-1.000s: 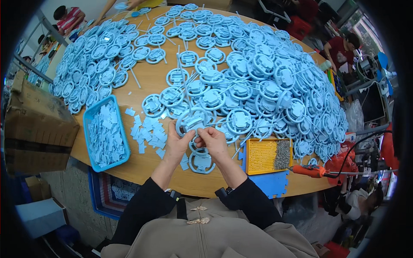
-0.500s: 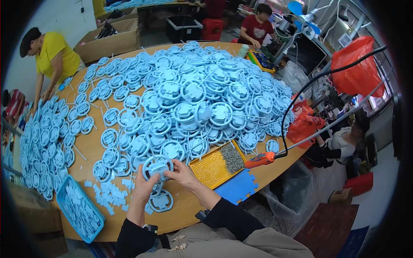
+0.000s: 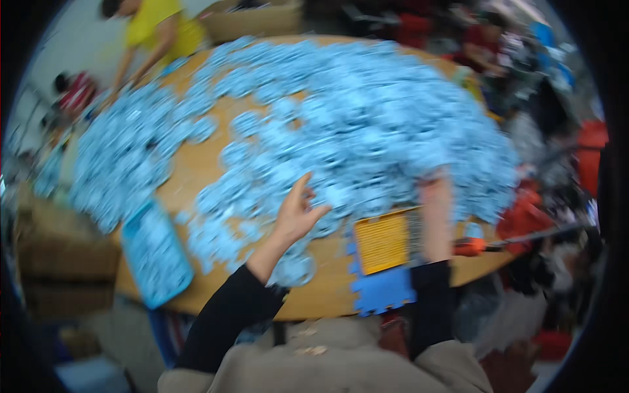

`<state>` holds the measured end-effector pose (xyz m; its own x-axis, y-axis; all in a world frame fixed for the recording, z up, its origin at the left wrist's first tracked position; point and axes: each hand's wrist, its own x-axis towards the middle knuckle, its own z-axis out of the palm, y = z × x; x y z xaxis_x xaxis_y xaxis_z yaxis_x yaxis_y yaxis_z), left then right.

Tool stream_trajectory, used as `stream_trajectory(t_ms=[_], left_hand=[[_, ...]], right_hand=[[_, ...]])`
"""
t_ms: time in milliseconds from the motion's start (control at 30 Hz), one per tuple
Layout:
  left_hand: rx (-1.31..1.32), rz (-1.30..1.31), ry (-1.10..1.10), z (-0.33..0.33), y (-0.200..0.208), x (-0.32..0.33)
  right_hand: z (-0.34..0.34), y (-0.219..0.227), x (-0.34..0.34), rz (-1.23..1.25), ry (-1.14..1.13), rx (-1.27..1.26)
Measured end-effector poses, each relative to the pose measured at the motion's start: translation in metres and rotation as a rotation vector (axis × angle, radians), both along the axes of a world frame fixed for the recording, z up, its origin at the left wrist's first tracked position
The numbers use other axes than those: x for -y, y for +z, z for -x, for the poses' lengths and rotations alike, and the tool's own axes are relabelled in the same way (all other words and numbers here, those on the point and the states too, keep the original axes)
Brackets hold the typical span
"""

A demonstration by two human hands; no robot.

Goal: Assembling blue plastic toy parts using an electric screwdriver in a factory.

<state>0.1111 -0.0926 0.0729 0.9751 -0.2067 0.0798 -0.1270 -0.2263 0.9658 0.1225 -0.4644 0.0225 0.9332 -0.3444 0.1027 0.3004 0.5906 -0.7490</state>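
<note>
My left hand (image 3: 298,213) hovers over the near edge of a heap of light-blue round plastic pieces (image 3: 367,131), its thumb and fingers spread, with nothing in it. At the right part of the heap, my right hand (image 3: 435,182) reaches in beyond a yellow tray (image 3: 381,245). Motion smears its fingers, so whether it grips a piece is unclear. A single round piece (image 3: 293,268) lies on the table below my left wrist. Small flat light-blue parts (image 3: 216,243) are scattered to the left of that hand.
A blue basket (image 3: 185,278) of flat parts stands at the left table edge. Under the tray is a blue foam mat (image 3: 383,291). An orange hand tool (image 3: 468,247) is at the right, near a red bag (image 3: 524,209). A person in yellow (image 3: 160,29) works at the far left.
The round piece that both hands held is out of them. My hands have parted, the right going far right onto the heap. The whole view has shifted and blurred.
</note>
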Motion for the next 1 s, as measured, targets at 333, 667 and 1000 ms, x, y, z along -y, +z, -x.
stream_trajectory(t_ms=[333, 667, 1000], left_hand=[[-0.009, -0.944, 0.524, -0.048, -0.088, -0.23], [-0.159, -0.936, 0.263, -0.095, -0.074, -0.208], [-0.266, -0.131, 0.618, -0.009, -0.094, -0.255]], right_hand=[[0.041, 0.01, -0.251, 0.902, 0.563, -0.349], [0.098, -0.026, -0.321, 1.963, 0.757, 0.414], [0.095, -0.046, -0.366, 1.771, 0.551, 0.402]])
